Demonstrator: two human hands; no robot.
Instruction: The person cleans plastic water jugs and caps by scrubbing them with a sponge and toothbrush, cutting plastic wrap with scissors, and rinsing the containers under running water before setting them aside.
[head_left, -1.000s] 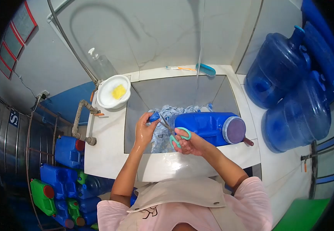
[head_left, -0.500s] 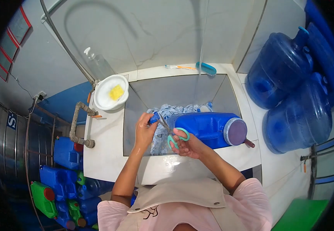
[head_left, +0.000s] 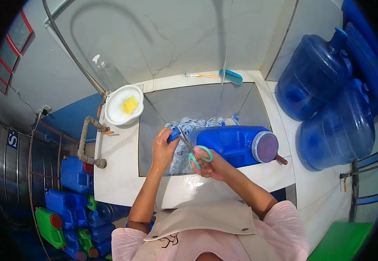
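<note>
My left hand (head_left: 163, 148) pinches a small blue ridged piece that looks like a bottle cap (head_left: 173, 134), held over the sink (head_left: 197, 98). In my right hand (head_left: 213, 167) is a pair of scissors (head_left: 193, 153) with teal handles, my fingers through the loops. The blades point up and left and reach the blue cap; whether they touch or cut it I cannot tell. Below, a tangle of clear and bluish plastic strips (head_left: 189, 125) lies in the sink. A blue jerrycan (head_left: 228, 141) with a wide purplish lid (head_left: 267, 147) rests on its side to the right.
At the left, a white basin (head_left: 113, 114) holds a yellow sponge (head_left: 129, 105), with a pump bottle (head_left: 110, 74) behind. A toothbrush (head_left: 202, 75) and teal brush (head_left: 231, 76) lie on the back ledge. Large blue water jugs (head_left: 313, 76) stand right; jerrycans (head_left: 65, 206) are stacked lower left.
The view has shifted slightly. My hands keep nearly the same pose, with the scissors still at the blue cap.
</note>
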